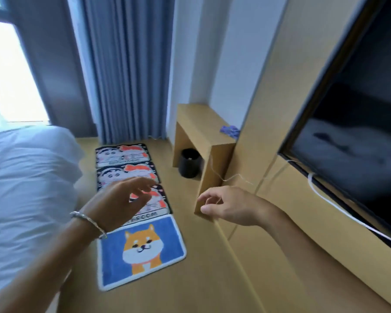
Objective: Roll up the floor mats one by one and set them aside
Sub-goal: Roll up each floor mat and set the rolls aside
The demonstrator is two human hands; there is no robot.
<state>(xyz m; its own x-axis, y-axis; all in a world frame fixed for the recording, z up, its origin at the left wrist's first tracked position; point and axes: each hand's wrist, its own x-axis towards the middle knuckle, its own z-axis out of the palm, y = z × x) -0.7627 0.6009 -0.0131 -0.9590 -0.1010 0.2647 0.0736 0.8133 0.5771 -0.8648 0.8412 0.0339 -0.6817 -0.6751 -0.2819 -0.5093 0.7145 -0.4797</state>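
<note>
Nothing rolled yet: four floor mats lie in a row mid-frame, the blue shiba mat nearest. Left hand and right hand hover empty, fingers loosely curled. Looks like the next move is bending down to grab that mat's near edge.

Four mats are lying in a row on the floor, running toward the curtain behind; the bed is sitting left, the desk right, a bin standing under it.

Window glare (upper left); soft, warped edges.
</note>
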